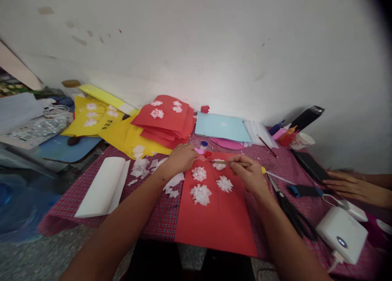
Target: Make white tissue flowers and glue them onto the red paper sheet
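Note:
A red paper sheet [214, 228] lies on the table in front of me, bearing several white crumpled-paper flowers [201, 194]. My right hand [248, 173] grips a paintbrush [234, 163], its tip pointing left above the sheet by the upper right flower. At the sheet's top edge is a small clear paint palette [210, 148] with blue, pink and red paint. My left hand [181, 158] is curled at the palette's left edge, its fingertips partly hidden. Torn white paper pieces [141, 169] lie left of that hand.
Red sheets with flowers [165, 118] and yellow sheets [118, 138] are stacked behind. A folded white paper [101, 187] lies left. Scissors [290, 211], a cutter [303, 191] and a white power bank [341, 234] lie right. Another person's hand [346, 185] rests beside a black case [310, 164].

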Motion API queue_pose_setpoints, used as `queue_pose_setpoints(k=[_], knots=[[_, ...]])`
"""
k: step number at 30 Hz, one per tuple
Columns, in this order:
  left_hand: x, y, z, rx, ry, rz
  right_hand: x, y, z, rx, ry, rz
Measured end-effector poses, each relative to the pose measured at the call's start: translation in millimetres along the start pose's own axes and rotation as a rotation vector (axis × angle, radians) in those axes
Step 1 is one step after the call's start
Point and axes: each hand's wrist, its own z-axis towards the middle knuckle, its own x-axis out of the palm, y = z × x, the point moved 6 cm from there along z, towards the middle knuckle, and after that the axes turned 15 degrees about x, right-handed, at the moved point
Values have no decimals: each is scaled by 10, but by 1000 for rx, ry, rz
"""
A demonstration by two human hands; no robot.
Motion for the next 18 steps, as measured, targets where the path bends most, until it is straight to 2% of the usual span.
queue_pose_setpoints(k=[4,7,12,18], knots=[[18,10,-3,-8,-4,-3,129,78,-90,14,256,35],[19,9,1,-15,8,5,221,54,-121,44,360,9],[-6,-4,9,-9,11,-10,287,15,-120,56,410,-27],[1,0,3,-15,20,-12,209,34,-91,45,354,-18]])
